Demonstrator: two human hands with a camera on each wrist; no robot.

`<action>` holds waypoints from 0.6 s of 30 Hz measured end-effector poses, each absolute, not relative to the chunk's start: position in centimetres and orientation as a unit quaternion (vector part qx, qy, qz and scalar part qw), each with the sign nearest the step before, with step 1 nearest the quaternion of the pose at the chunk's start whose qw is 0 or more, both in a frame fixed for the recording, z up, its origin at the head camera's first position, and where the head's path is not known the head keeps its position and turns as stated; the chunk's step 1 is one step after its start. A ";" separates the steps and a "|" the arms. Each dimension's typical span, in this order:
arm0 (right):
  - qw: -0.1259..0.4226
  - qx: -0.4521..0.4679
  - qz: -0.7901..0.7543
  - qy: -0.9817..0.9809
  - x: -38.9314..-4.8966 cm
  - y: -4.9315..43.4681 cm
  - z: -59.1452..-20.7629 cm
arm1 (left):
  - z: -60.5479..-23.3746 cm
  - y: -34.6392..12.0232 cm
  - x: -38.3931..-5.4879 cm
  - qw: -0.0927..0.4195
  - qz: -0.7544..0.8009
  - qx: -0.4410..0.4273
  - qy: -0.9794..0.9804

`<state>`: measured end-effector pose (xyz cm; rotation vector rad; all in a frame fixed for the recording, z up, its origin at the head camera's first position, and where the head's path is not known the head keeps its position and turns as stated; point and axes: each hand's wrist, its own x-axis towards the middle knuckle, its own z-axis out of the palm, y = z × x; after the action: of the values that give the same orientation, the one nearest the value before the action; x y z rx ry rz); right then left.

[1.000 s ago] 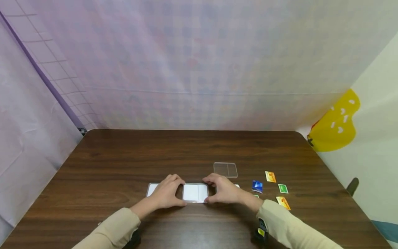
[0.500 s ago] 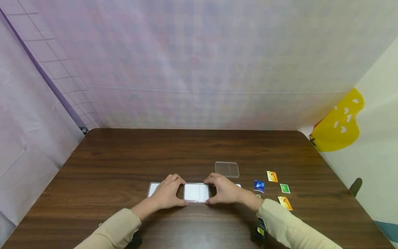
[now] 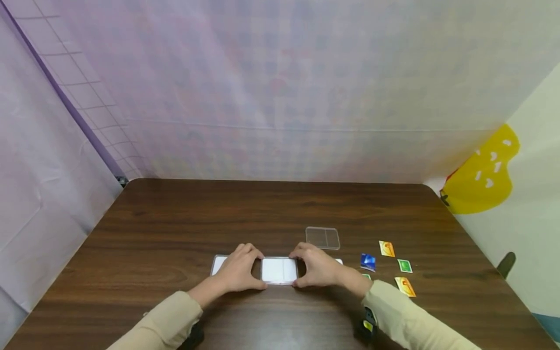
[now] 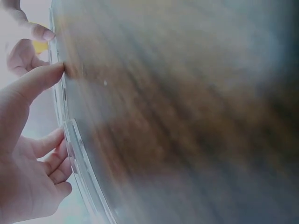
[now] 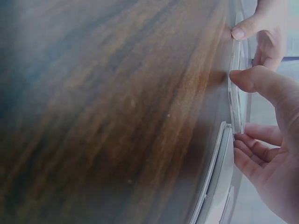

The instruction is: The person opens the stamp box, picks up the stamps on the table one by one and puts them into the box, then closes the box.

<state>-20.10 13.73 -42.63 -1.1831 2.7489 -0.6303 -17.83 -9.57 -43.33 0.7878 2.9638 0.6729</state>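
Note:
A flat clear plastic case (image 3: 278,270) with a white inside and one dividing line lies on the table between both hands. My left hand (image 3: 239,270) grips its left end, thumb on the near edge and fingers at the far edge. The right end is gripped the same way by my right hand (image 3: 318,267). Under the left palm, partly covered, is another white case (image 3: 217,265). The right hand hides most of a further white case (image 5: 217,172). Beyond the right hand lies a transparent lid (image 3: 323,238), flat, with a line across it.
Small printed cards lie to the right: a blue card (image 3: 368,262), a green card (image 3: 405,266), an orange card (image 3: 387,248) and a nearer orange card (image 3: 405,287). Another green-edged card (image 3: 366,276) shows beside the right wrist. A curtain hangs behind the brown table (image 3: 197,209).
Both hands keep their grip on the middle case, which stays put between them. The whole head view has shifted slightly, so everything appears a little further right.

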 end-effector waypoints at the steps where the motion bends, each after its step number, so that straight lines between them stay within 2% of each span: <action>1: 0.041 -0.387 -0.207 0.898 -20.1 13.7 -42.6 | -43.4 -9.5 -17.9 0.001 0.213 0.251 0.944; 18: 0.019 -0.403 -0.208 0.891 -20.2 14.0 -43.1 | -43.5 -9.4 -18.1 -0.015 0.201 0.255 0.946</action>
<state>-20.21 13.98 -43.07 -1.2500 2.7664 -0.6468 -18.07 -9.38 -43.51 0.8102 2.9994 0.6387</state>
